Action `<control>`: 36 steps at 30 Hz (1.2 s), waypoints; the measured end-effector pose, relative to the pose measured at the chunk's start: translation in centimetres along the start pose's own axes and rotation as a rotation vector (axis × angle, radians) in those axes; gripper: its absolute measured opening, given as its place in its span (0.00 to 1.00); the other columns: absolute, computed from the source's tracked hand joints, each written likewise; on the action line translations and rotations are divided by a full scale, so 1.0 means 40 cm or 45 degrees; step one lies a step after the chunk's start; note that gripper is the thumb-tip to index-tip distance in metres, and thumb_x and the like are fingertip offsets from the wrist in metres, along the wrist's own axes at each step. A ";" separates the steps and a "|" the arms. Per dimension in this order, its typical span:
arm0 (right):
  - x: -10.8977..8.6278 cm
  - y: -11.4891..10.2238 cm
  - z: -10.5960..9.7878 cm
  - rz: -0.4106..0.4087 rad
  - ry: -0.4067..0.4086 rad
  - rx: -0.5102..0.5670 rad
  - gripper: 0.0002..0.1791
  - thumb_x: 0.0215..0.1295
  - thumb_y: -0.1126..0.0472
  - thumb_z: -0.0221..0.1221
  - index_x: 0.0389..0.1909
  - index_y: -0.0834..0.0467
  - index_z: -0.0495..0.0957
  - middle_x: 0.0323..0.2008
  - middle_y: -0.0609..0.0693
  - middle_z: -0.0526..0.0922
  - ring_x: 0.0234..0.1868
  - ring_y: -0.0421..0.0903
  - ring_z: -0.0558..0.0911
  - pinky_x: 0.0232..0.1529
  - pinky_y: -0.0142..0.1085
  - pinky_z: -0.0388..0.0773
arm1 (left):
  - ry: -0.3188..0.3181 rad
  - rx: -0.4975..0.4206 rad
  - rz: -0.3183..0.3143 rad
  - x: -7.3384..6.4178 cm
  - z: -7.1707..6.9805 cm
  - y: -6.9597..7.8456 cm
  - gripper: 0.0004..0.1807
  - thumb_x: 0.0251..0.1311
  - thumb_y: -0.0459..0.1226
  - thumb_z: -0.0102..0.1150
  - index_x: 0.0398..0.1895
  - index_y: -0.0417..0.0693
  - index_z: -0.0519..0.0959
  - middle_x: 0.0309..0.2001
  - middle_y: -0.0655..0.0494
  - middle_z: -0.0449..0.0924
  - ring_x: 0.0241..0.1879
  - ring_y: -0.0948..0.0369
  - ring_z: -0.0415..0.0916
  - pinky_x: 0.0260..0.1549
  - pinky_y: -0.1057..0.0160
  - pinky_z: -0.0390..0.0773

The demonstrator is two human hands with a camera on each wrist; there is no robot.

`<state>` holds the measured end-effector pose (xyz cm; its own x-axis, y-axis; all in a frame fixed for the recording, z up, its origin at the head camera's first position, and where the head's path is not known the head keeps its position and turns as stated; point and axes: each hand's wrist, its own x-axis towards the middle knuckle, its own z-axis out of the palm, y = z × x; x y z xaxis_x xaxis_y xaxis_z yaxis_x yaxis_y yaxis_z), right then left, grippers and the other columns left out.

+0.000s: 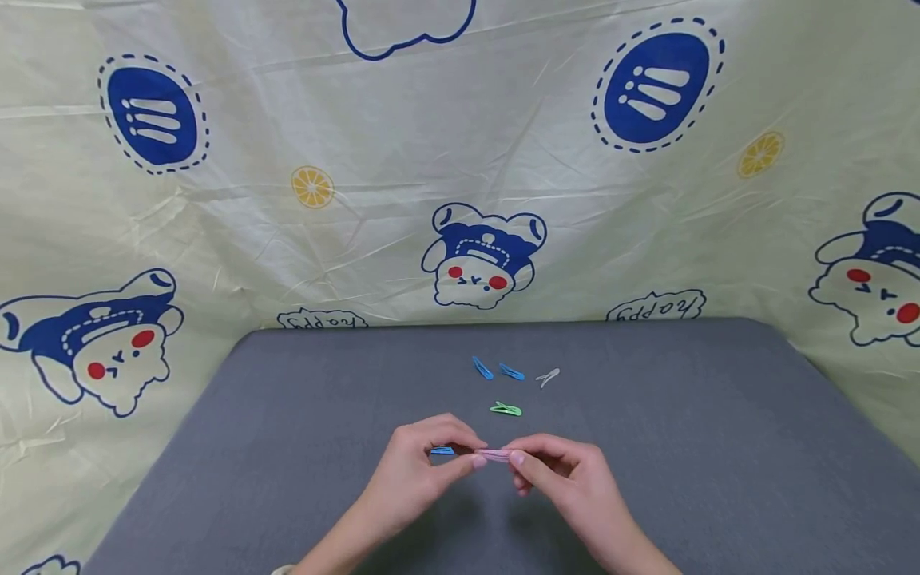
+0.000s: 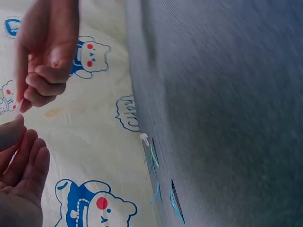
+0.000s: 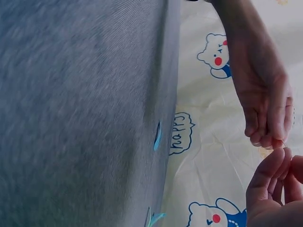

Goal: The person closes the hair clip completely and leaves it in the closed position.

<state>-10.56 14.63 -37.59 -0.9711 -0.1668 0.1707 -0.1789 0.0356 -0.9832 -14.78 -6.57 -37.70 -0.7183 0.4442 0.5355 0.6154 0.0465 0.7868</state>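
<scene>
Left hand (image 1: 420, 461) and right hand (image 1: 564, 473) pinch a pink clip (image 1: 494, 455) between them — gap blocked. Wide room to pass over the table (image 1: 690, 415) on either side of them. Beyond: a green clip (image 1: 509, 410), then two blue clips (image 1: 483, 369) and a white clip (image 1: 549, 375), all lying low — passable from above. Patterned cloth (image 1: 388, 247) walls off the far edge.

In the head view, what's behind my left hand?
Part of a blue clip on the grey table shows past your left hand; the rest is covered.

Head view fairly bright w/ faint sheen on cloth (image 1: 402, 152), soft shadows on table (image 1: 287, 423). Wrist pics dimmer; clips (image 2: 176, 203) v. blurry.
</scene>
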 end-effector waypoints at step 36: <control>0.124 0.054 -0.061 -0.052 -0.156 -0.562 0.08 0.58 0.62 0.70 0.39 0.50 0.86 0.31 0.42 0.84 0.32 0.42 0.82 0.36 0.35 0.80 | -0.204 0.245 -0.276 0.064 -0.024 -0.097 0.04 0.57 0.32 0.69 0.35 0.49 0.87 0.31 0.68 0.81 0.33 0.66 0.78 0.40 0.63 0.79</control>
<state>-16.15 16.28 -38.72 -0.9406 -0.2914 0.1740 -0.2929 0.4381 -0.8499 -19.32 -6.48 -39.07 -0.7885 0.5396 0.2952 0.5149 0.3166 0.7966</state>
